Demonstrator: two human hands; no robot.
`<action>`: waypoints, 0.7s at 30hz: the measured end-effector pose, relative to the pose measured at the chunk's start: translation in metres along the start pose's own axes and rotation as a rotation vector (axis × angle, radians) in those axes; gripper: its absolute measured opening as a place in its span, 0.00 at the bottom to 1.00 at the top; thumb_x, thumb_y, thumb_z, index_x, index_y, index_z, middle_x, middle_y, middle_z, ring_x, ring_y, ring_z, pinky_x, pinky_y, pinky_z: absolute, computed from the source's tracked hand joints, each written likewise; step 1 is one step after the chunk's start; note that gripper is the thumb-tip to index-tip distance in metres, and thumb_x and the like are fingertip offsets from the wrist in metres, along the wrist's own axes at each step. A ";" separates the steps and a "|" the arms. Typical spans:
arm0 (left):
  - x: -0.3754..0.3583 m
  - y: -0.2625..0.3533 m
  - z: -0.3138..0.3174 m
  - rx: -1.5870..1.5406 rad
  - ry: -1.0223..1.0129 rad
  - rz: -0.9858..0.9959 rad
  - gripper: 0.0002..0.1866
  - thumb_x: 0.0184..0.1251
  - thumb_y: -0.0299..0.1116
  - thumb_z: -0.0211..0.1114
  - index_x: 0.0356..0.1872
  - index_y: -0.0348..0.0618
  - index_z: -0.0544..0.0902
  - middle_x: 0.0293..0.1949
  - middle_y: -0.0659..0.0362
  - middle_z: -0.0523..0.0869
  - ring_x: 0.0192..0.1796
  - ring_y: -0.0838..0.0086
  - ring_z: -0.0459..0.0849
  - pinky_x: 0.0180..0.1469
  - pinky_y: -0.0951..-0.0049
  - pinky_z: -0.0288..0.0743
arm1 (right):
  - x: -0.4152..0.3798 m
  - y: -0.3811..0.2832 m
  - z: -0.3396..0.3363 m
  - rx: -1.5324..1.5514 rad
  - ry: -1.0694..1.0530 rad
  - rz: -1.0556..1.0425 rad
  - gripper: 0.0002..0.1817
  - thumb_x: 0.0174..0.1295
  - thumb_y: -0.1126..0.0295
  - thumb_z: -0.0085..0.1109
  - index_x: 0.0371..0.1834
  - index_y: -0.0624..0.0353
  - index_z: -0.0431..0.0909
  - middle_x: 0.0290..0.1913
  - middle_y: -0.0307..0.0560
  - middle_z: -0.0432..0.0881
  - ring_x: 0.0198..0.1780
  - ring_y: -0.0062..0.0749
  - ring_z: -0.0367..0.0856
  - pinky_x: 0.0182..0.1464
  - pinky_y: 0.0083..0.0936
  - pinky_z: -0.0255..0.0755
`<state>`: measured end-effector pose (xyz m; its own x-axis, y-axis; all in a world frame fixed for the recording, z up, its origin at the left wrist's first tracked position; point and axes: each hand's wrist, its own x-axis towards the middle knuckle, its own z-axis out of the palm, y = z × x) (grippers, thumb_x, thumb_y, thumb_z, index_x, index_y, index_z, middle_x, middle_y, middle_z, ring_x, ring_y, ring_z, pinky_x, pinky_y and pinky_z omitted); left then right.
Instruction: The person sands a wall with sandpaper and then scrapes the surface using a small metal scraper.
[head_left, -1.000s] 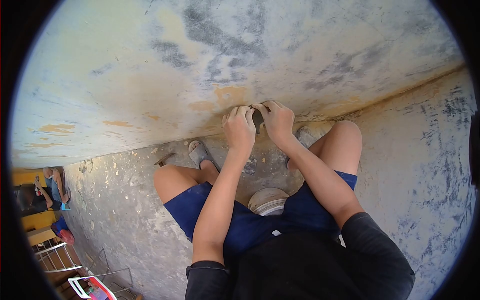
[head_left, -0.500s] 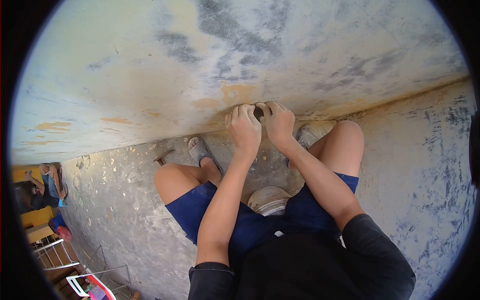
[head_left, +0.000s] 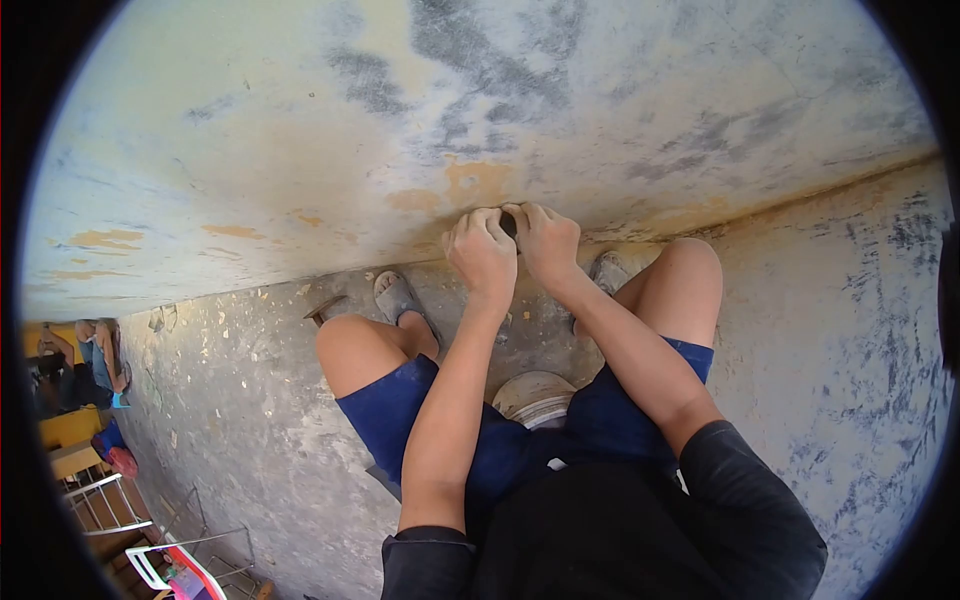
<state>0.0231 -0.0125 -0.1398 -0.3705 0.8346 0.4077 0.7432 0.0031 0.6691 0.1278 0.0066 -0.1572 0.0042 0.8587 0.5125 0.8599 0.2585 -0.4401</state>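
Both hands meet low on a patchy, scuffed wall [head_left: 280,150], just above the floor. My left hand [head_left: 481,255] is closed, its dusty fingers bent around the left side of a small dark piece [head_left: 509,224]. Closed on the same piece from the other side is my right hand [head_left: 547,243]. Only a dark, flat-looking bit shows between the thumbs, so its exact kind cannot be made out. Near the fingers, orange-yellow patches [head_left: 478,180] show on the wall's surface.
Between my legs stands a pale round bucket [head_left: 535,393], partly hidden. A hammer-like tool [head_left: 325,308] lies by the wall, left of my sandalled foot [head_left: 398,297]. Another person [head_left: 85,365] sits at far left. Metal-framed furniture [head_left: 108,503] is at lower left.
Both hands, still gripping the dark piece, have shifted slightly left along the wall. The view has moved a little. The person at far left has changed arm position.
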 end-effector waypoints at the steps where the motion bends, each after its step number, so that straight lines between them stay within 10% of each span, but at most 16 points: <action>1: 0.001 -0.002 -0.001 0.008 -0.022 -0.005 0.08 0.73 0.33 0.68 0.35 0.42 0.91 0.37 0.52 0.92 0.43 0.52 0.88 0.54 0.54 0.75 | -0.001 0.000 0.002 0.006 0.006 -0.025 0.05 0.68 0.65 0.70 0.37 0.52 0.92 0.31 0.47 0.91 0.29 0.44 0.89 0.31 0.38 0.80; 21: -0.003 0.004 0.010 -0.030 -0.095 0.019 0.07 0.71 0.33 0.69 0.36 0.45 0.92 0.40 0.54 0.94 0.44 0.55 0.90 0.56 0.56 0.75 | 0.003 0.012 -0.016 -0.045 0.010 -0.042 0.07 0.71 0.63 0.69 0.35 0.52 0.89 0.27 0.46 0.89 0.28 0.44 0.89 0.29 0.39 0.79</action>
<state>0.0325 -0.0089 -0.1450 -0.3013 0.8827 0.3606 0.7316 -0.0285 0.6811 0.1463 0.0053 -0.1494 -0.0273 0.8428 0.5376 0.8818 0.2736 -0.3842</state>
